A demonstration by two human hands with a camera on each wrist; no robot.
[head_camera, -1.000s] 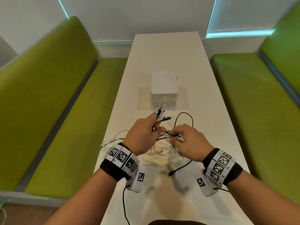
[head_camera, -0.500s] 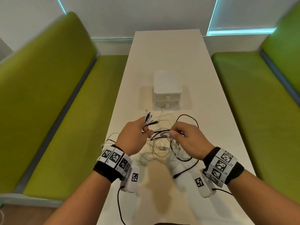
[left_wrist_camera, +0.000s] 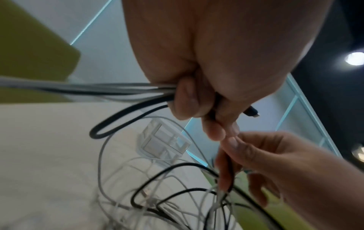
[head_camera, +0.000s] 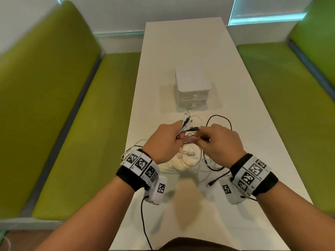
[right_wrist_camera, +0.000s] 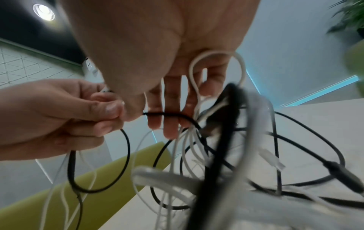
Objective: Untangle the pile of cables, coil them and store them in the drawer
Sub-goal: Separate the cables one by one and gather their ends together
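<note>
So only the wrist views showed the left hand point(head_camera: 164, 140) clenching cables point(head_camera: 188, 156) while the right hand point(head_camera: 220, 142) pinched a black one, closer together than before.

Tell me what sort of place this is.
Probably a booth seat in an office break area or café, not a home. A long white table runs between two green padded benches, recessed ceiling spotlights show in the right wrist view, and a plant stands in the corner.

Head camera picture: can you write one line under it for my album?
Left hand grips a bunch of cable ends while right hand picks at tangled cables before the drawer box.
</note>
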